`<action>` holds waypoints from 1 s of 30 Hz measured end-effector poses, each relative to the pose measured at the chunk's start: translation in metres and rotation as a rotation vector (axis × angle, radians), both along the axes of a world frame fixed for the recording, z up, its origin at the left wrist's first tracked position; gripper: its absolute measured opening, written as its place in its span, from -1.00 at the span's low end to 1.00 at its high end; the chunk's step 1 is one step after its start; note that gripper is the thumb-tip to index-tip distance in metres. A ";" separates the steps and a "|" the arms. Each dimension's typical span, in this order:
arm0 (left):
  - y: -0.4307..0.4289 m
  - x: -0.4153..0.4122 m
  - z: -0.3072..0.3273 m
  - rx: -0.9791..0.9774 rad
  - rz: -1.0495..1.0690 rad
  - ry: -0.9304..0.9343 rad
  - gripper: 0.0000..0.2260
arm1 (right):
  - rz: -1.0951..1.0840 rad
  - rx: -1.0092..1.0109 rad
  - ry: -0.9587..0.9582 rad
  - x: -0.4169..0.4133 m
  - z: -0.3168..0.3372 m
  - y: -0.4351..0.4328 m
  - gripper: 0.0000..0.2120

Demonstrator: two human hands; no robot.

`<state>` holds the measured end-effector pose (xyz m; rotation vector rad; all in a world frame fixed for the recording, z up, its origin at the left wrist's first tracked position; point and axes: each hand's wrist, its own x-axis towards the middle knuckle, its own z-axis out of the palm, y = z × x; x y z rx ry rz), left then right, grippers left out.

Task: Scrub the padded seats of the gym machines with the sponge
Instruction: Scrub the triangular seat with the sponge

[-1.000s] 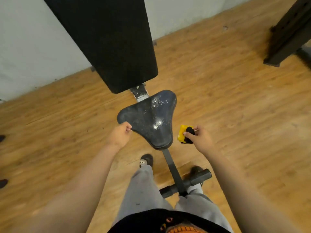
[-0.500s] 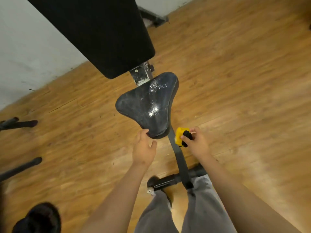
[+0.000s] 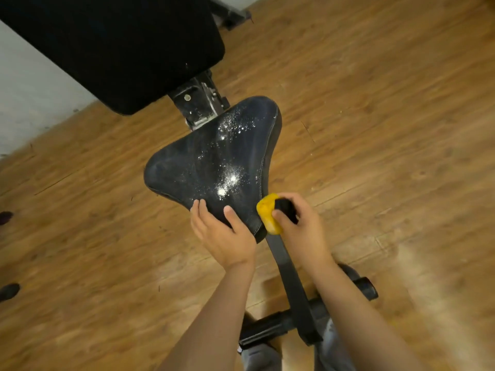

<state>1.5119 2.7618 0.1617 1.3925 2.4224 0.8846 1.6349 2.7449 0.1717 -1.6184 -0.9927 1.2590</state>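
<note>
Over a worn wooden plank floor [image 3: 375, 124] that meets a pale wall [image 3: 29, 92], the dark padded seat [image 3: 211, 159], flecked with white specks below a black back pad [image 3: 112, 46], has its narrow near end gripped by the left hand [image 3: 222, 234], while the right hand [image 3: 304, 231] clutches the yellow sponge [image 3: 267, 214] at the seat's right edge.

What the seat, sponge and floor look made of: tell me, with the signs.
The seat: probably vinyl or faux leather, dark, glossy, with a stitched edge seam. The sponge: yellow foam, seemingly with a dark scouring layer. The floor: wood-grain planks with visible joints; real wood or laminate, unclear.
</note>
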 end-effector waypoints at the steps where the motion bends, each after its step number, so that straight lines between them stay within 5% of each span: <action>1: 0.000 -0.001 -0.002 -0.010 -0.004 0.015 -0.51 | 0.015 0.018 -0.023 0.002 -0.002 0.013 -0.78; 8: -0.004 0.000 0.000 -0.057 -0.029 0.044 -0.46 | -0.085 0.028 -0.090 0.018 -0.030 0.109 -0.79; 17: -0.003 0.001 0.001 -0.087 -0.019 0.074 -0.47 | 0.000 -0.047 0.172 0.012 -0.028 0.015 -0.73; 24: -0.003 0.000 -0.001 -0.104 -0.012 0.076 -0.47 | -0.119 0.010 0.039 0.021 -0.043 0.112 -0.61; 30: -0.002 0.002 0.000 -0.111 0.001 0.076 -0.47 | -0.216 0.045 -0.036 0.047 -0.054 0.173 -0.72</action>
